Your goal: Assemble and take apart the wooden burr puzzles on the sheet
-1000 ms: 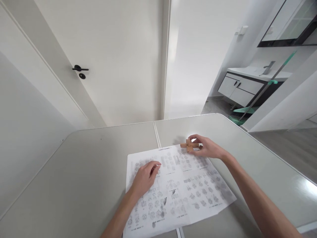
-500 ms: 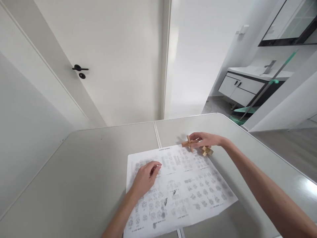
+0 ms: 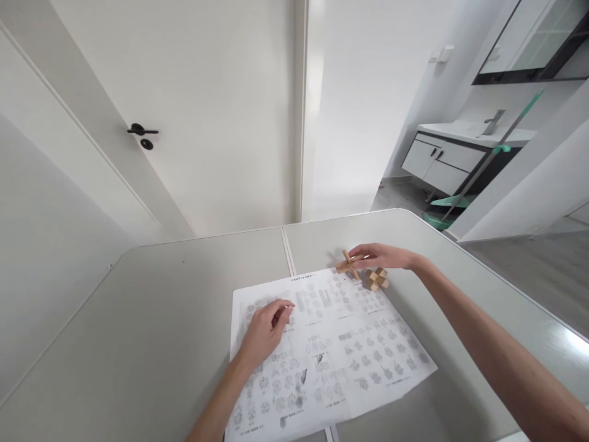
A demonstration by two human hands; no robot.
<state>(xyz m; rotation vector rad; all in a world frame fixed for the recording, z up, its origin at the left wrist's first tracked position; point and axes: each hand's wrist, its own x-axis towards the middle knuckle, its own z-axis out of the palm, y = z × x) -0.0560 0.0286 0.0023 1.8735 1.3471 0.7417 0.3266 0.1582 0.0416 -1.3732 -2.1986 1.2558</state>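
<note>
My right hand (image 3: 378,255) reaches to the far edge of the paper, its fingers closed on a wooden interlocking puzzle (image 3: 348,265) with crossing sticks. Beside it, under the wrist side of the hand, a second wooden puzzle (image 3: 377,279) of lighter, blocky pieces rests at the paper's upper right corner. My left hand (image 3: 267,326) lies on the left part of the printed sheet (image 3: 331,344), loosely curled, with a gap between thumb and fingers and nothing visible in it. Rows of small puzzle drawings cover the sheet, which has a few small tears.
The paper lies on a grey table (image 3: 138,331) with a metal seam (image 3: 288,250) across it. Behind stands a white door (image 3: 221,123) with a black handle (image 3: 142,131). At the right are a sink cabinet (image 3: 442,159) and a green-and-grey broom (image 3: 499,149).
My right hand has shifted slightly off the lighter puzzle, which now shows more fully. The stick puzzle is turned a little. My left hand stays on the sheet; the whole view has shifted slightly.
</note>
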